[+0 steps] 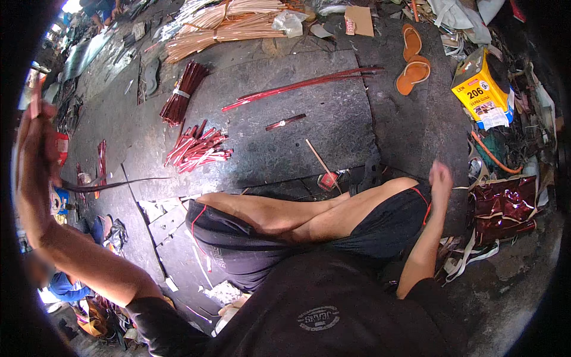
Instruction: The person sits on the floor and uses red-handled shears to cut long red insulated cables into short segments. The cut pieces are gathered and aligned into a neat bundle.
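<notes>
My left hand [40,113] is raised at the far left rim; its fingers are too blurred and foreshortened to read. A dark thin strip [119,184] runs beside that forearm; whether I hold it is unclear. Past my right knee, my right hand [440,175] is closed with curled fingers, what it holds hidden by blur. On the dark board [333,137] before my crossed legs lie a tied bundle of dark red strips [183,95], a loose heap of short shiny red strips [199,149], long red strips [285,90] and one short piece [285,122].
A thin stick [321,162] slants near my shins beside a small red item [328,180]. Bundled pale sticks [232,30] lie at the back. Brown sandals [411,68], a yellow box [476,89] and a shiny dark red sheet [504,205] are at right. Another person [68,288] is lower left.
</notes>
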`<state>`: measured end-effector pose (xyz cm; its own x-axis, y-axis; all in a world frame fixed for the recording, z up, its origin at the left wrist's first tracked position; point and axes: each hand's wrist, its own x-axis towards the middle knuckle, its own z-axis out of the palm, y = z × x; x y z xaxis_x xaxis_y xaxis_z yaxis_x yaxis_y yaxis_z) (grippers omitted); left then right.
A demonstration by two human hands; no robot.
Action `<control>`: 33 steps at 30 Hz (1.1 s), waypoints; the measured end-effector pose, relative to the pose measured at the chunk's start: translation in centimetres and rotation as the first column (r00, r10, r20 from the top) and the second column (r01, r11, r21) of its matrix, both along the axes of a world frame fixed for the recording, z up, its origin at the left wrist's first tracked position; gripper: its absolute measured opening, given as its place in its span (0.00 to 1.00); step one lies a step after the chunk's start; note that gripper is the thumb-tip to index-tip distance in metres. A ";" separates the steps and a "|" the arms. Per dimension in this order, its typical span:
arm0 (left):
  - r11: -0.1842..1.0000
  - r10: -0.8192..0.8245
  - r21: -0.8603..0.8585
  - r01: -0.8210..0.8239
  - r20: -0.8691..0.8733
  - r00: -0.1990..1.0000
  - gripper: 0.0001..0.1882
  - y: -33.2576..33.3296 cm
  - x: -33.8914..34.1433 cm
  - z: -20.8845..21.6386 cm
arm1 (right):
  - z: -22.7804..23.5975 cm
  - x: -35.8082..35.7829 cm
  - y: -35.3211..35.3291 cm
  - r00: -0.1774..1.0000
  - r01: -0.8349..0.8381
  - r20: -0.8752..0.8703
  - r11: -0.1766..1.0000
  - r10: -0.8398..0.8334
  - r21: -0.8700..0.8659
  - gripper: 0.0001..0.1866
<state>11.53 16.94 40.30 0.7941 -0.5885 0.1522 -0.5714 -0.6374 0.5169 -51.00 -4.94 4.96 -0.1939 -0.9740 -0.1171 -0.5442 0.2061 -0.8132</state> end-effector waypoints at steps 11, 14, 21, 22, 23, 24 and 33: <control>0.477 -0.689 0.188 0.859 -0.526 0.498 0.14 -12.1 -13.1 -35.9 | -12.3 -6.1 12.4 0.816 0.450 0.290 0.865 -0.499 0.222 0.24; 0.539 -0.697 0.000 0.843 -0.562 0.445 0.13 -12.2 -13.8 -36.5 | -11.4 -6.7 12.0 0.838 0.410 0.318 0.896 -0.443 0.169 0.26; 0.572 -0.745 -0.258 0.778 -0.561 0.361 0.10 -11.5 -13.2 -36.1 | -8.0 -6.2 10.0 0.868 0.309 0.372 0.945 -0.328 0.110 0.30; 0.593 -0.723 -0.247 0.766 -0.582 0.372 0.10 -11.2 -13.0 -36.1 | -6.0 -3.0 9.5 0.852 0.367 0.384 0.929 -0.356 0.047 0.27; 0.595 -0.713 -0.248 0.764 -0.600 0.361 0.11 -11.4 -13.1 -36.0 | -7.2 -5.4 9.5 0.905 0.360 0.243 0.933 -0.349 -0.001 0.25; 0.598 -0.703 -0.248 0.762 -0.618 0.351 0.11 -11.7 -13.1 -36.0 | -9.1 -9.0 9.2 0.935 0.346 0.095 0.937 -0.341 -0.045 0.24; 0.677 -0.604 -0.344 0.651 -0.765 0.224 0.12 -11.5 -12.8 -35.4 | -12.7 -15.4 9.3 0.931 0.302 0.158 0.938 -0.329 0.172 0.13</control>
<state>-1.24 5.44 4.92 -0.0947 -0.9420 -0.3219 -0.1686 -0.3035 0.9378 -66.39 4.40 -7.71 -0.4509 -0.8363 -0.3119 -0.2780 0.4636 -0.8413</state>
